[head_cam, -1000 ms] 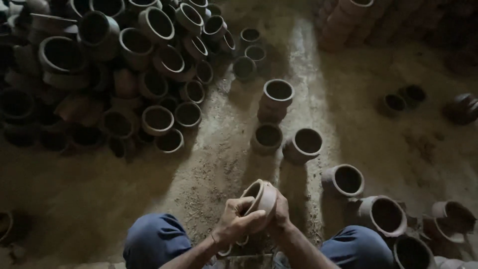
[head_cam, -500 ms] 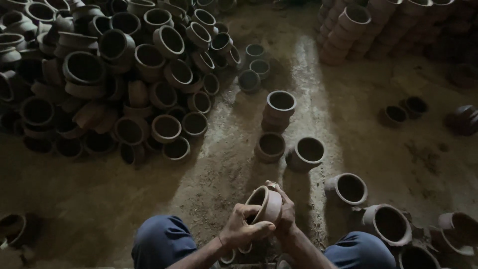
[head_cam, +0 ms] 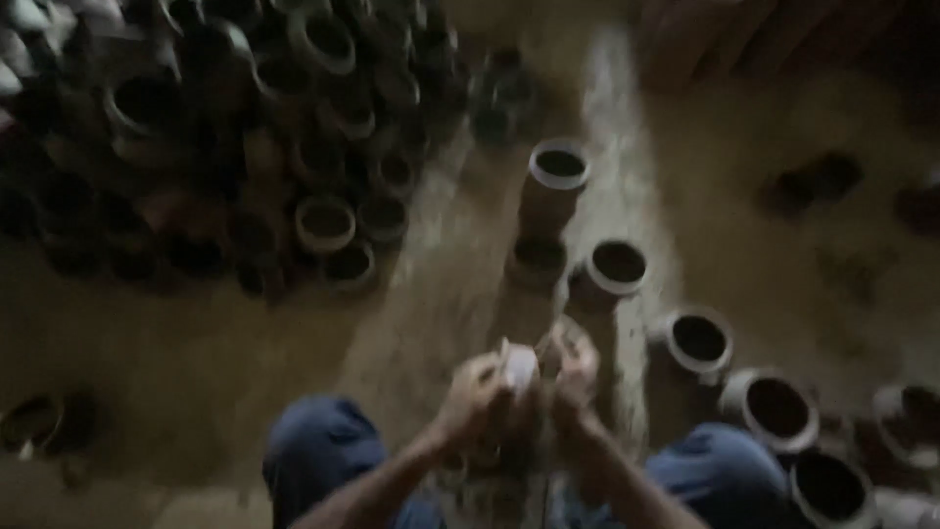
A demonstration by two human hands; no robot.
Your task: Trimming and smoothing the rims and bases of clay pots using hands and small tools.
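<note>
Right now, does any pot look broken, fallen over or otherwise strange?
The picture is blurred, so cracks cannot be judged. The pile of pots looks jumbled, some tilted. Both hands, left hand and right hand, grip a small clay pot.

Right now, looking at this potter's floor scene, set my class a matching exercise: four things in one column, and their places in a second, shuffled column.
Things:
1. small clay pot
2. heap of pots
3. stacked pots
4. lone pot

Places:
A. far left edge of the floor
B. upper left, piled together
C. between both hands
D. middle of the floor, beyond the hands

Pairs: 1-C, 2-B, 3-D, 4-A.
</note>
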